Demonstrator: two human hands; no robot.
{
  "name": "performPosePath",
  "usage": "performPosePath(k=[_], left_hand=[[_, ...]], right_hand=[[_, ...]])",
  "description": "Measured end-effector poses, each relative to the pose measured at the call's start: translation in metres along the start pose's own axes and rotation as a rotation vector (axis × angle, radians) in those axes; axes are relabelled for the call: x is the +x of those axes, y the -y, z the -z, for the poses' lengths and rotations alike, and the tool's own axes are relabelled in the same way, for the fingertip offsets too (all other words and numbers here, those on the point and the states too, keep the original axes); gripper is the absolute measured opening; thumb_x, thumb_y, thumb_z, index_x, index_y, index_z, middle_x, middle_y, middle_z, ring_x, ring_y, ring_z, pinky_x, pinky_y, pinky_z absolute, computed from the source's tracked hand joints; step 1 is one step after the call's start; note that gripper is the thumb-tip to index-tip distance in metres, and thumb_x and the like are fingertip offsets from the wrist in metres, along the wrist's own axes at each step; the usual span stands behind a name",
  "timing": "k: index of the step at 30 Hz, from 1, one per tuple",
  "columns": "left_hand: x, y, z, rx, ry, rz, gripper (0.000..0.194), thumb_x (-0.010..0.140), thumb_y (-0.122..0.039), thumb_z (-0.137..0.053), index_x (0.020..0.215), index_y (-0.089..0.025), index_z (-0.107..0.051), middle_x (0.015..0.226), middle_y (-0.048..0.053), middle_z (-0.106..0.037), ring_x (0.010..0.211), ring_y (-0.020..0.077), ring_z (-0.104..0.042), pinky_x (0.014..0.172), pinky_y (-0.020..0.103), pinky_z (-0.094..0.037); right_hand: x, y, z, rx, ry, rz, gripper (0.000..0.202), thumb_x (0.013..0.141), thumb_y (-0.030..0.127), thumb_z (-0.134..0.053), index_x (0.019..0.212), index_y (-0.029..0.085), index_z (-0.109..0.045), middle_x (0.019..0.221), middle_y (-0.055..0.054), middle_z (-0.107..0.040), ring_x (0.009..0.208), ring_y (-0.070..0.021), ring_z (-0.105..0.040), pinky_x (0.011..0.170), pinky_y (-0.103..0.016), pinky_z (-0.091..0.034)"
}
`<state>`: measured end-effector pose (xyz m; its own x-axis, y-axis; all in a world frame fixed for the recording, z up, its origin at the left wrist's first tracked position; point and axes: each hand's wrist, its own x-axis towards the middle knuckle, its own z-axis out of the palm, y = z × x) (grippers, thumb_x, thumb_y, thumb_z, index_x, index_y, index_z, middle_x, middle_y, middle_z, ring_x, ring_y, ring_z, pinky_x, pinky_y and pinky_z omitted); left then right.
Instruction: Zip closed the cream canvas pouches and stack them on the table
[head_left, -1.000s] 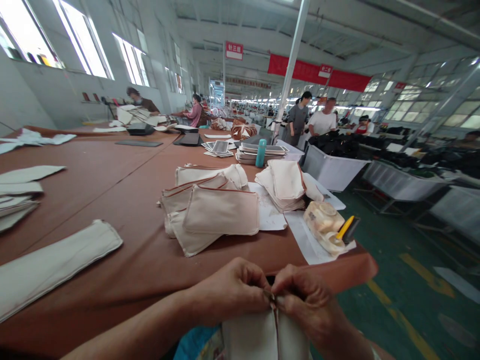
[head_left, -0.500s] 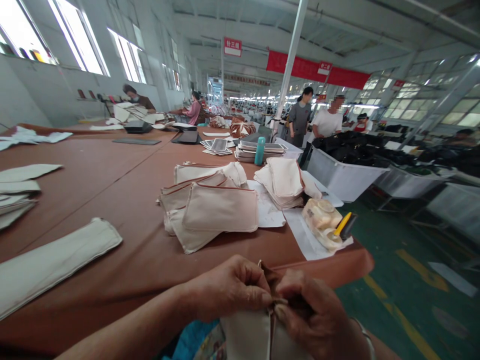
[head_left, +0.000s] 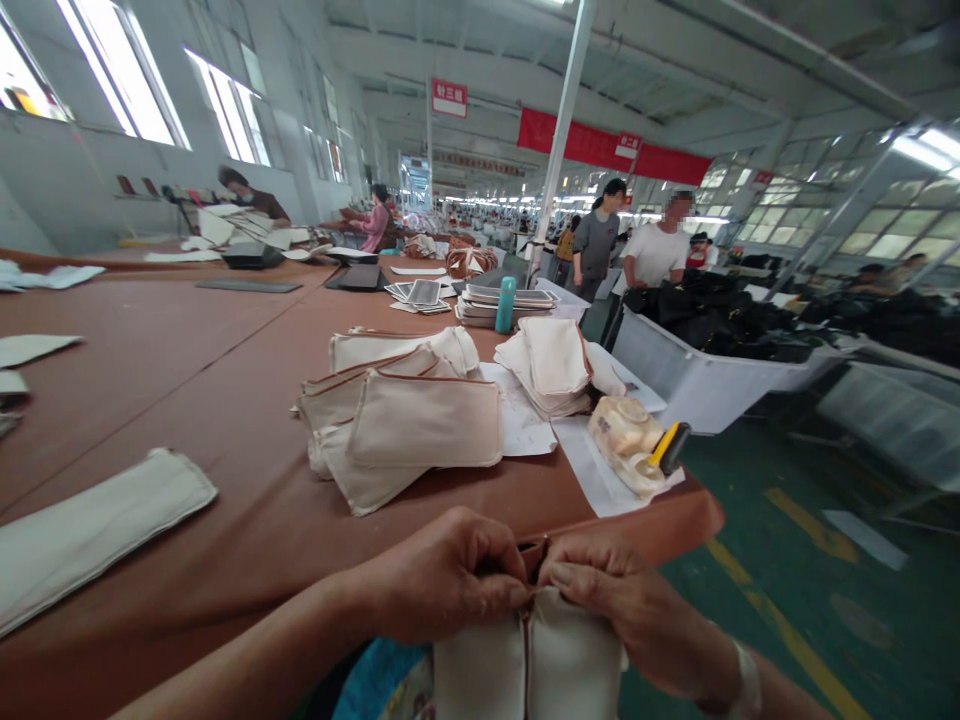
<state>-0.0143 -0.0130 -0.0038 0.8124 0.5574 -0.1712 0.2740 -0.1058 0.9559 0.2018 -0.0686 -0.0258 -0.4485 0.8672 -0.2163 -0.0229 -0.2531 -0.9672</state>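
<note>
A cream fabric piece (head_left: 574, 655) with a brown-edged seam down its middle hangs at the bottom centre, near the front edge of the brown-covered table (head_left: 247, 400). My left hand (head_left: 454, 575) pinches its upper edge just left of the seam. On the other side of the seam, my right hand (head_left: 611, 585) grips the same edge between thumb and fingers. Brown material shows in the gap between the two hands. Beyond them lies a pile of cream pouches (head_left: 427, 420) with brown edging.
Another cream stack (head_left: 551, 365) sits right of the pile, near a wrapped block (head_left: 622, 430) and a yellow-handled tool (head_left: 664, 450). A teal bottle (head_left: 505, 305) stands farther back. White bins (head_left: 697, 375) hold black items; two people stand behind them.
My right hand has turned and shifted slightly up and left, showing more of the cream piece below it. The view has swung a little to the right.
</note>
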Motion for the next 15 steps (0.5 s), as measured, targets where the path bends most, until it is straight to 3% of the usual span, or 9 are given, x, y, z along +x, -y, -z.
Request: performPosePath(k=[3,7,10,12,15], left_hand=[[0.0,-0.009,0.0,0.128,0.013,-0.057,0.012,0.083,-0.016,-0.055,0.081,-0.011,-0.066,0.067,-0.003,-0.051,0.058,0.0067,-0.039,0.049,0.015,-0.028],[0.001,-0.024,-0.001,0.239,0.049,-0.108,0.009,0.081,-0.01,-0.053,0.076,-0.013,-0.061,0.066,-0.006,-0.048,0.058,0.0058,-0.038,0.05,0.014,-0.029],[0.004,-0.027,-0.006,0.326,0.027,-0.125,0.011,0.08,-0.007,-0.053,0.073,-0.014,-0.059,0.065,-0.006,-0.047,0.059,0.0059,-0.037,0.051,0.015,-0.028],[0.007,-0.024,-0.012,0.34,-0.023,-0.113,0.01,0.079,-0.008,-0.055,0.073,-0.014,-0.059,0.066,-0.006,-0.048,0.061,0.0065,-0.037,0.053,0.016,-0.028],[0.016,-0.021,-0.019,0.156,-0.071,-0.083,0.008,0.082,-0.016,-0.062,0.075,-0.014,-0.062,0.071,-0.004,-0.054,0.067,0.0087,-0.044,0.06,0.016,-0.036]], right_hand=[[-0.003,0.003,0.006,-0.118,0.051,0.005,0.039,0.088,0.049,-0.06,0.078,0.011,-0.061,0.065,0.003,-0.04,0.056,-0.0082,-0.03,0.051,-0.022,-0.023],[-0.011,0.014,0.009,-0.371,0.079,0.103,0.034,0.09,0.042,-0.057,0.086,0.01,-0.067,0.072,-0.001,-0.05,0.063,-0.0108,-0.039,0.056,-0.023,-0.031],[-0.015,0.017,0.005,-0.515,-0.006,0.189,0.02,0.088,0.027,-0.055,0.08,0.012,-0.064,0.072,-0.001,-0.055,0.064,-0.0108,-0.043,0.056,-0.021,-0.035],[-0.016,0.011,0.002,-0.545,-0.11,0.22,0.009,0.08,0.016,-0.057,0.072,0.013,-0.061,0.069,0.001,-0.056,0.061,-0.0099,-0.045,0.053,-0.019,-0.034],[-0.012,-0.002,0.007,-0.465,-0.203,0.235,0.014,0.073,0.014,-0.061,0.06,0.013,-0.056,0.059,0.004,-0.052,0.055,-0.0078,-0.044,0.046,-0.017,-0.029]])
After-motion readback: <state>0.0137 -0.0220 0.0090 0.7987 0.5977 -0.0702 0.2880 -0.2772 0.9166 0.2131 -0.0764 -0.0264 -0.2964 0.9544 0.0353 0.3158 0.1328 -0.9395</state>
